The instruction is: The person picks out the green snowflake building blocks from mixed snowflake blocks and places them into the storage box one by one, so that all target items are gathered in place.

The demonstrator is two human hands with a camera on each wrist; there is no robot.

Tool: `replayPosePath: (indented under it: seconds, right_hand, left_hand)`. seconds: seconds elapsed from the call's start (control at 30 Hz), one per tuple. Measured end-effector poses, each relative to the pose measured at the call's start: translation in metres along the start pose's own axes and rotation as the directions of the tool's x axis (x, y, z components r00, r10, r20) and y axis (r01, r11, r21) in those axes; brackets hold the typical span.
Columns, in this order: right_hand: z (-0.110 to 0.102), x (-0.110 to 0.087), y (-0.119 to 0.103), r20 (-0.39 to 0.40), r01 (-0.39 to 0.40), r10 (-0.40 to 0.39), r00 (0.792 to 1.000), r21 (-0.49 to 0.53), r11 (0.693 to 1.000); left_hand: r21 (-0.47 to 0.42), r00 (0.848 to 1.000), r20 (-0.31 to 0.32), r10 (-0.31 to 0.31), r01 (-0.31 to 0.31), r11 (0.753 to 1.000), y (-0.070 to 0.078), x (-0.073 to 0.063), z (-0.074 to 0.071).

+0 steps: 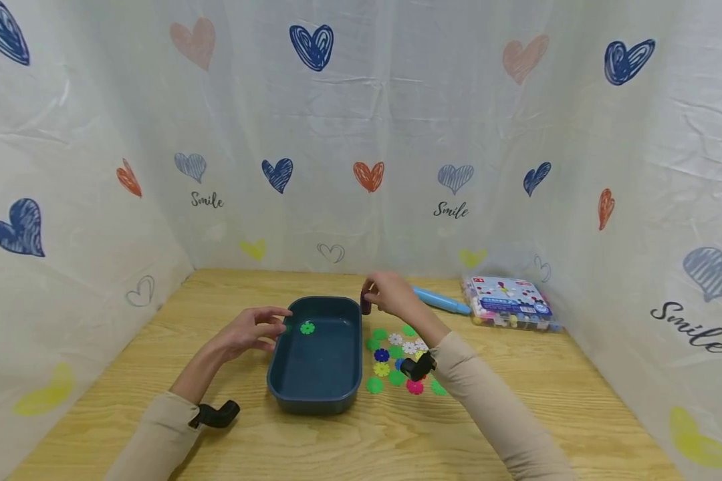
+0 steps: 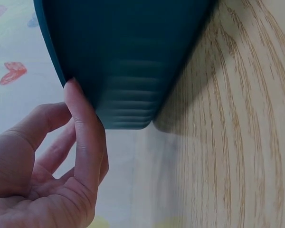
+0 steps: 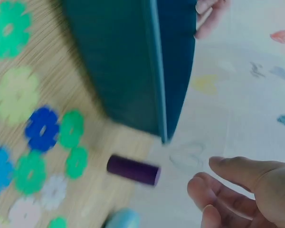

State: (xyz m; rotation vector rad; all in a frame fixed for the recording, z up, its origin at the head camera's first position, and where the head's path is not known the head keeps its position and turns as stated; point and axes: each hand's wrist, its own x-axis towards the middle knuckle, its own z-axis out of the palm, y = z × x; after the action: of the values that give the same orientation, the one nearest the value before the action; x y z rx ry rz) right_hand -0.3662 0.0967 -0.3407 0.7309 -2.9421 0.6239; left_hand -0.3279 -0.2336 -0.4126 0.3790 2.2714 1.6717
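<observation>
A dark blue-green plastic bin (image 1: 315,401) stands on the table, with one green flower-shaped disc (image 1: 307,328) inside it. At its left rim, my left hand (image 1: 255,332) pinches the edge, one finger reaching over and another lying against the outer wall, as the left wrist view shows (image 2: 80,142). Beyond the bin's far right corner is a short dark purple cylinder (image 3: 133,169). My right hand (image 1: 390,294) hovers by its top end; in the right wrist view a gap parts the bent fingers (image 3: 228,197) from the cylinder.
Several flower-shaped discs in green, white, blue, yellow and pink (image 1: 382,369) lie to the right of the bin. A light blue tube (image 1: 445,302) and a clear box of small colourful pieces (image 1: 508,300) lie farther back. Curtains with printed hearts enclose the table.
</observation>
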Motion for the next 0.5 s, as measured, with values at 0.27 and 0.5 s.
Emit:
replayPosePath:
  seconds: [0.27, 0.5]
  right_hand:
    - [-0.01, -0.035, 0.042, 0.021, -0.013, 0.013, 1.0, 0.002, 1.0]
    - [-0.005, -0.062, 0.079, 0.072, -0.019, 0.017, 0.997, 0.018, 1.0]
  left_hand:
    - [-0.003, 1.0, -0.005, 0.001, -0.001, 1.0, 0.002, -0.001, -0.001]
    - [-0.001, 1.0, -0.007, -0.013, 0.013, 1.0, 0.001, -0.001, 0.001]
